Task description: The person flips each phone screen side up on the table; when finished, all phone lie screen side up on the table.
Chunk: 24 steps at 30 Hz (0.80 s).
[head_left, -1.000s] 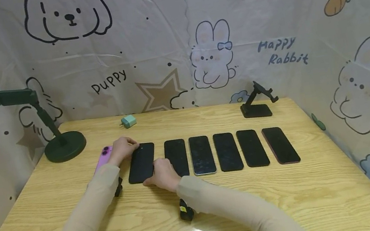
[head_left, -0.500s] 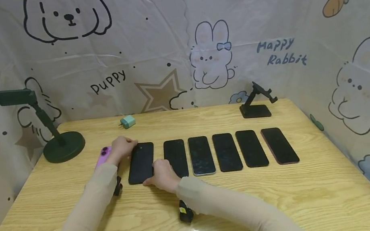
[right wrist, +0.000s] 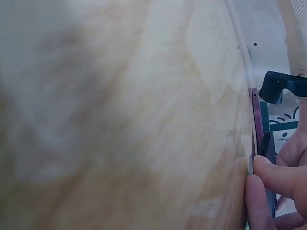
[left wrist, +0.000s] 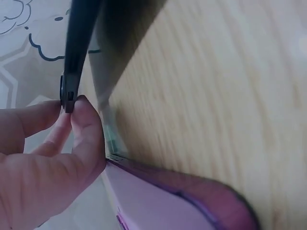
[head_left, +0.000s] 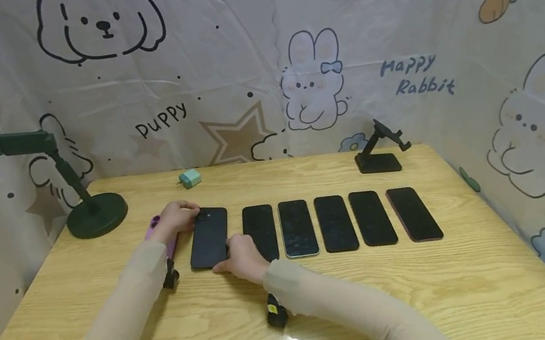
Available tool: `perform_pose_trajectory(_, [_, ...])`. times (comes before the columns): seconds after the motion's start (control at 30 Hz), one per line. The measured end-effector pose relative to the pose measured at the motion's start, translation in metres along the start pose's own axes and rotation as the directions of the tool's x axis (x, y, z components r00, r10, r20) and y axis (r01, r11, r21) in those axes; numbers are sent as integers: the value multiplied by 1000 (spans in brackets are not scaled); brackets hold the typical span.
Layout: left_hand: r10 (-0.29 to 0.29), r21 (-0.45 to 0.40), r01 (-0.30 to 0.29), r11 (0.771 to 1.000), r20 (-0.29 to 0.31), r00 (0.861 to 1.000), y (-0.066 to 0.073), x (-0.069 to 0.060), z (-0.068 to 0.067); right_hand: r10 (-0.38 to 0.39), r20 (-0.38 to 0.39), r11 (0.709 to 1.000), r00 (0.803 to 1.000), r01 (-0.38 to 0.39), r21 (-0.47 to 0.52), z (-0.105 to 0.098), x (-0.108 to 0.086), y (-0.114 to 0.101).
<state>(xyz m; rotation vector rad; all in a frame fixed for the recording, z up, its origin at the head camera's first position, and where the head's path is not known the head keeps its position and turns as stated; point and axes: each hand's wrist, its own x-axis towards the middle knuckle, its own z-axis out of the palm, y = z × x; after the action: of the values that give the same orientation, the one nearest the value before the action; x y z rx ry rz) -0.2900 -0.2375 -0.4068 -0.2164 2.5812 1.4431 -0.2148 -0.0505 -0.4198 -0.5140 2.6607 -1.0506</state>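
Note:
A dark smartphone [head_left: 210,240], its camera end away from me, is tilted in the head view with its far end raised. My left hand [head_left: 175,219] pinches its far left corner; in the left wrist view, thumb and fingertips grip the phone's edge [left wrist: 79,52], clear of the table. My right hand [head_left: 245,257] holds the near right corner, with the thumb at the bottom edge. In the right wrist view the right hand [right wrist: 283,187] partly hides the phone. A purple smartphone [head_left: 171,246] lies under my left wrist, partly covered.
Several black-screened phones [head_left: 298,229] lie in a row to the right on the wooden table [head_left: 214,336]. Farther back stand a green phone stand [head_left: 97,215], a teal charger plug [head_left: 190,178] and a black phone stand [head_left: 378,163]. A printed cloth [head_left: 234,68] hangs behind.
The dark phone's far end has risen and tilts towards me. My left hand has shifted slightly left with it. The right hand stays almost in place at the near corner.

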Motion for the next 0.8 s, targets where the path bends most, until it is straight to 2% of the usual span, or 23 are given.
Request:
perform_pose_trajectory(0.23, [-68, -137, 84, 987, 115, 991, 0, 3, -2, -8, 27, 999, 1000, 7, 34, 0, 2, 3])
perform_pose_trajectory(0.33, [-71, -144, 88, 986, 122, 990, -1, 3, -3, -21, 31, 1000, 999, 20, 17, 0, 2, 5])
perform_pose_trajectory(0.43, [-50, -142, 66, 988, 111, 993, 1, 1, -3, -51, 35, 999, 998, 51, -1, 0, 1, 6])
perform_pose_trajectory(0.53, [-8, -128, 18, 992, 73, 997, 5, -3, -1, -76, 41, 997, 996, 76, 6, -1, 0, 6])
perform_pose_trajectory(0.63, [33, -61, -33, 998, -7, 999, 10, -6, 3, -70, 33, 997, 997, 70, 11, 0, -1, 5])
perform_pose_trajectory(0.8, [78, 95, -66, 993, -133, 988, 15, -4, 8, -12, 14, 999, 1000, 12, 35, 1, -2, 1])
